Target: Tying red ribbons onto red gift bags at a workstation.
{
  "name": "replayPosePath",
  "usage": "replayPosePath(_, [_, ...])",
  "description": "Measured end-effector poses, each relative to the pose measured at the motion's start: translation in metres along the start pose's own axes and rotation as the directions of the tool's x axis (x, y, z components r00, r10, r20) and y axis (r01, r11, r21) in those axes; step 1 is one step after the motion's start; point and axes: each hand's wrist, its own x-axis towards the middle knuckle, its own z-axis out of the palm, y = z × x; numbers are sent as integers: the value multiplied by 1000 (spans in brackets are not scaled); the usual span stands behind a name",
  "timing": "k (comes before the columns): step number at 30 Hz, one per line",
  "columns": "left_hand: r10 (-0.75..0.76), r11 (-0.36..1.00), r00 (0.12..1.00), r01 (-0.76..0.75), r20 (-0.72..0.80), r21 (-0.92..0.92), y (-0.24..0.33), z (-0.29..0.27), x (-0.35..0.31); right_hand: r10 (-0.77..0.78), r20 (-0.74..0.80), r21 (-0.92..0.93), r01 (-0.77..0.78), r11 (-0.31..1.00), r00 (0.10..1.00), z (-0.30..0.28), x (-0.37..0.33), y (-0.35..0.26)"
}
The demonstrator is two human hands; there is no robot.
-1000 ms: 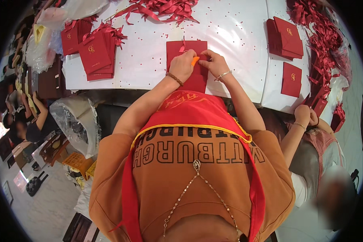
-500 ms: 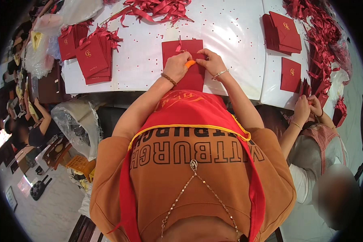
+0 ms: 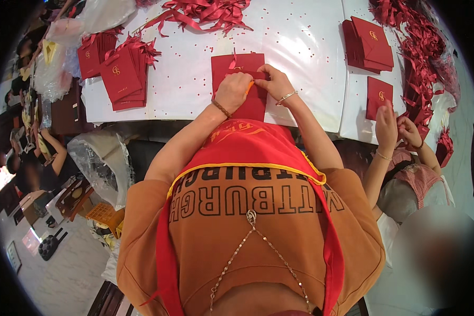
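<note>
A red paper bag (image 3: 253, 106) lies flat on the white table in front of me, and a second red bag (image 3: 222, 63) shows just beyond it. My left hand (image 3: 235, 89) is closed at the nearer bag's upper edge, its fingertips partly hidden. A small orange piece (image 3: 249, 87) shows at that hand's thumb; whether it is worn or held I cannot tell. Close beside it, my right hand (image 3: 274, 82) pinches the same edge between thumb and fingers. A short red ribbon (image 3: 233, 59) stands up from the farther bag, behind my left hand.
Stacked red bags with ribbons (image 3: 122, 79) lie at the left. Loose red ribbons (image 3: 205, 13) heap at the far side. More bags (image 3: 367, 45) and a long ribbon pile (image 3: 418, 58) lie right, where a co-worker's hands (image 3: 387, 126) work. Small red dots litter the table (image 3: 300, 47).
My left hand has turned slightly, and less of the orange piece shows now. My right hand has hardly moved. At the right, the co-worker's hands have come apart and one is raised.
</note>
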Motion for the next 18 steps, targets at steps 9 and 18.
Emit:
replayPosePath(9, [-182,974,983,184,29,-134,9,-5,3,-20,-43,4,20,1000,999,1,-5,-2])
replayPosePath(18, [-65,976,992,86,110,-201,9,-6,1,-101,-56,-2,101,995,993,4,-4,6])
